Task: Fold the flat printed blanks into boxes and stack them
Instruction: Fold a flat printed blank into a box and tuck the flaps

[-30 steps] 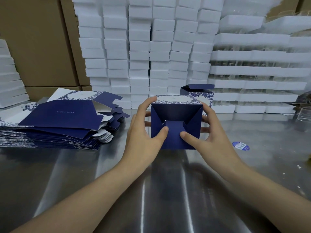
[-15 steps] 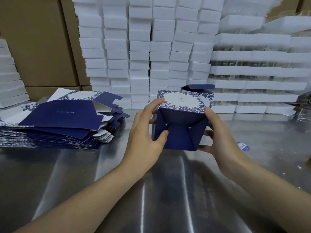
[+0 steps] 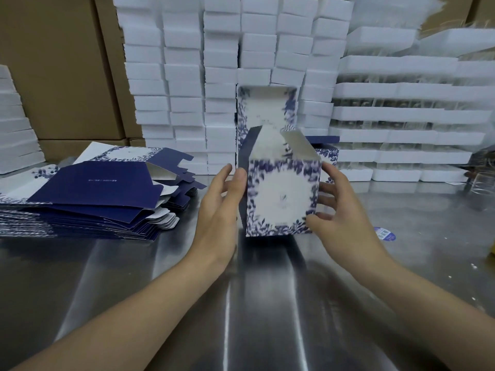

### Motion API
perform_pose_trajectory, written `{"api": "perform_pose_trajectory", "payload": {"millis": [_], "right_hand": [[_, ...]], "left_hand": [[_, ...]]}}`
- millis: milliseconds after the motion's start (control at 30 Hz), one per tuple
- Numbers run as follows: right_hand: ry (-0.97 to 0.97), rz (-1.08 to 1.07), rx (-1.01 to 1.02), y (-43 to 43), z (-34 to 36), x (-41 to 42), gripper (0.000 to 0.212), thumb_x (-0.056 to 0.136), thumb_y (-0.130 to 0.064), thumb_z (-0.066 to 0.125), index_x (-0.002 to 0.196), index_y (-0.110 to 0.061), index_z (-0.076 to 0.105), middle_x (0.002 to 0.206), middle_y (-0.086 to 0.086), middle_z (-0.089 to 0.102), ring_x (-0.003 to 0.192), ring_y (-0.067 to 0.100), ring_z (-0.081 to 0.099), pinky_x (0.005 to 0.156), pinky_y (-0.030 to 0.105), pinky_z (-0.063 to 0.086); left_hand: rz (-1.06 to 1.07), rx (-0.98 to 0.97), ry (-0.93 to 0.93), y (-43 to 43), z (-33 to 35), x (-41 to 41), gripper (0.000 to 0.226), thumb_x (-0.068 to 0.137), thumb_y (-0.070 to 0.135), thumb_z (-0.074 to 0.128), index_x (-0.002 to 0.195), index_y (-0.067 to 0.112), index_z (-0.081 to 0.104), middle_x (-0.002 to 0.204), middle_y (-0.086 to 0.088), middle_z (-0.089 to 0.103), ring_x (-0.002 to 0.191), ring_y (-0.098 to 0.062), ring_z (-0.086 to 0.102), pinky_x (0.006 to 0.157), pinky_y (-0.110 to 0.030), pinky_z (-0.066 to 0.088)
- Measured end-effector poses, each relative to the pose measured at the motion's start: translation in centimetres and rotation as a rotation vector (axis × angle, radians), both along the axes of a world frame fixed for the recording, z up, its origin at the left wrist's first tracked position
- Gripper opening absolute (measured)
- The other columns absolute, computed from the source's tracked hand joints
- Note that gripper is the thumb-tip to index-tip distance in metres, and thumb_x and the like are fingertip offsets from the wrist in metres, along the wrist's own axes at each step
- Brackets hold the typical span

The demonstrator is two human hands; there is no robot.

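1. Box [image 3: 282, 195] upright at table centre, blurred; white face with blue leaf border toward the camera, navy side on the left, top open with lid flap [image 3: 266, 109] standing up behind.
2. Left hand [image 3: 218, 207] at the navy side, fingers [image 3: 239, 180] nearly straight, thumb against the box's left front edge; loose touch, not a closed grip.
3. Right hand [image 3: 341, 210] at the right side, fingers [image 3: 325, 187] spread, thumb on the lower right front corner; cannot tell how firmly held.
4. Second box [image 3: 328, 151] just behind on the right, mostly hidden, navy flap on top.
5. Blanks [image 3: 88, 199] piled flat on the left, well apart from the box, navy and white sheets fanned unevenly.
6. Blue round sticker [image 3: 385, 233] on the table [image 3: 134, 277] near the right hand.
7. White foam trays [image 3: 214, 62] stacked high along the back; brown cartons [image 3: 59, 62] behind on the left.
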State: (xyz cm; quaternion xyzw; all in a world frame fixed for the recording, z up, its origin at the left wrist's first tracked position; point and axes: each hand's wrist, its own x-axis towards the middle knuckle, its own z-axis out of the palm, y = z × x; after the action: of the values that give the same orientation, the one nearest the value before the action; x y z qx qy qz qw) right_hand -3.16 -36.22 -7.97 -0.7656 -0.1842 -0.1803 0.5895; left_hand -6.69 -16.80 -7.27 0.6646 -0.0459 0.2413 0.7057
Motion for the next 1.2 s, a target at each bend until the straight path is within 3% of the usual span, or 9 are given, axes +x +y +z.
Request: {"api": "perform_pose_trajectory", "payload": {"millis": [167, 333, 467, 567, 667, 800, 967, 1133, 1200], "right_hand": [[-0.021, -0.074, -0.147, 0.2, -0.6, 0.1, 0.097, 0.088, 0.006, 0.076, 0.156, -0.05, 0.033, 0.123, -0.006, 0.055, 0.098, 0.012, 0.063, 0.091, 0.037, 0.058], [-0.034, 0.0, -0.092, 0.2, -0.4, -0.4, 0.093, 0.074, -0.046, 0.092, 0.147, -0.057, 0.035, 0.125, -0.018, 0.06, 0.111, -0.001, 0.064, 0.092, 0.025, 0.056], [0.014, 0.009, -0.023, 0.4, -0.3, -0.8, 0.079, 0.067, -0.084, 0.072, 0.137, -0.059, 0.044, 0.119, -0.029, 0.064, 0.115, -0.004, 0.064, 0.098, 0.031, 0.054], [0.059, 0.023, 0.041, 0.3, -0.1, -0.4, 0.062, 0.074, -0.094, 0.054, 0.122, -0.055, 0.057, 0.11, -0.036, 0.064, 0.108, -0.007, 0.063, 0.104, 0.045, 0.054], [0.112, 0.037, 0.123, 0.0, 0.2, 0.0, 0.05, 0.082, -0.084, 0.048, 0.109, -0.046, 0.067, 0.11, -0.021, 0.069, 0.105, 0.008, 0.067, 0.103, 0.051, 0.056], [0.045, -0.069, 0.148, -0.4, 0.9, -0.2, 0.017, 0.094, -0.055, 0.052, 0.108, -0.057, 0.061, 0.104, -0.019, 0.072, 0.094, 0.011, 0.073, 0.091, 0.045, 0.061], [-0.081, -0.213, 0.088, -1.3, 1.4, 0.2, 0.054, 0.099, -0.006, 0.049, 0.122, -0.054, 0.048, 0.101, -0.017, 0.07, 0.081, 0.022, 0.068, 0.065, 0.035, 0.058], [0.089, -0.135, 0.237, -1.9, 1.5, 0.9, 0.056, 0.097, 0.004, 0.051, 0.13, -0.041, 0.055, 0.11, -0.002, 0.075, 0.094, 0.018, 0.073, 0.073, 0.026, 0.062], [0.163, -0.102, 0.311, -2.2, 1.7, 1.2, 0.056, 0.097, 0.005, 0.053, 0.129, -0.04, 0.059, 0.113, 0.009, 0.073, 0.092, 0.024, 0.069, 0.076, 0.028, 0.06]], "left_hand": [[0.01, 0.075, -0.011, -0.5, -0.5, 0.1, 0.069, 0.069, 0.081, 0.064, 0.128, 0.044, 0.064, 0.127, 0.022, 0.065, 0.115, 0.011, 0.061, 0.114, -0.044, 0.049], [0.009, 0.078, -0.05, -0.2, -0.8, 0.4, 0.066, 0.068, 0.074, 0.076, 0.121, 0.036, 0.064, 0.121, 0.015, 0.07, 0.121, -0.007, 0.065, 0.11, -0.048, 0.051], [0.056, 0.219, -0.089, 0.0, -1.1, 0.4, 0.077, 0.063, 0.072, 0.082, 0.128, 0.037, 0.057, 0.124, 0.021, 0.067, 0.12, 0.006, 0.06, 0.098, -0.015, 0.048], [0.099, 0.228, -0.092, -0.2, -0.9, 0.2, 0.066, 0.07, 0.073, 0.075, 0.122, 0.036, 0.06, 0.12, 0.021, 0.069, 0.116, 0.007, 0.062, 0.101, -0.023, 0.051], [0.148, 0.194, -0.101, 0.1, -0.8, 0.4, 0.032, 0.094, 0.061, 0.057, 0.097, 0.03, 0.062, 0.092, 0.026, 0.068, 0.094, 0.003, 0.062, 0.102, -0.051, 0.055], [0.242, 0.271, -0.133, 0.8, -0.9, 1.0, 0.036, 0.112, 0.03, 0.044, 0.078, 0.02, 0.047, 0.065, 0.014, 0.045, 0.07, -0.014, 0.04, 0.091, -0.064, 0.056], [0.281, 0.294, -0.154, 0.8, -1.0, 1.2, 0.038, 0.11, 0.03, 0.039, 0.075, 0.016, 0.043, 0.066, 0.012, 0.043, 0.067, -0.014, 0.039, 0.083, -0.062, 0.059], [0.303, 0.18, -0.105, 1.2, -0.6, 1.5, 0.036, 0.111, 0.017, 0.039, 0.076, 0.009, 0.043, 0.07, 0.006, 0.041, 0.07, -0.016, 0.04, 0.079, -0.052, 0.064], [0.318, 0.051, -0.062, 1.7, -0.5, 1.8, 0.029, 0.11, 0.012, 0.04, 0.085, 0.006, 0.054, 0.078, -0.003, 0.05, 0.072, -0.016, 0.048, 0.07, -0.035, 0.065]]}}
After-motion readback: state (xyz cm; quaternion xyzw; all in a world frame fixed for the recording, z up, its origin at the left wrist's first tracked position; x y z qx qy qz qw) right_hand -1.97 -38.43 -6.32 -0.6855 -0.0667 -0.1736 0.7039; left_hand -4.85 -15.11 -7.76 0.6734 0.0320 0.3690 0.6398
